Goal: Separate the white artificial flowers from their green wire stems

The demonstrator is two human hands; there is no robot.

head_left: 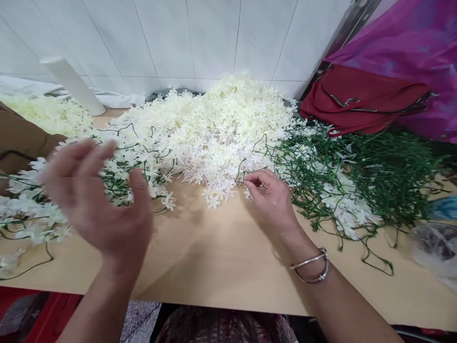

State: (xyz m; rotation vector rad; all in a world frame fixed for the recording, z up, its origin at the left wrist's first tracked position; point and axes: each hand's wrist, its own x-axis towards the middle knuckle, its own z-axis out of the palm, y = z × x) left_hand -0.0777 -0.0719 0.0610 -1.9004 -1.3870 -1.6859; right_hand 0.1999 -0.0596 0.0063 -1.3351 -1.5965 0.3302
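Note:
My left hand (103, 195) is raised over the left side of the table, fingers apart and a little blurred, with nothing seen in it. Beneath and beside it lie white artificial flowers on green stems (123, 176). At the front of the big heap of loose white artificial blossoms (221, 124), my right hand (267, 195) pinches a thin green plastic stem (255, 170) between thumb and forefinger. The stem's dark end curves up in front of the heap. To the right of this hand spreads a tangle of green stems (314, 176) with some white blossoms among them.
A red handbag (360, 102) and a purple bag (410, 52) stand at the back right. A white roll (73, 85) leans at the back left near a brown box (24, 138). A clear plastic bag (435, 247) lies at the right edge. A tiled wall (214, 38) closes off the back.

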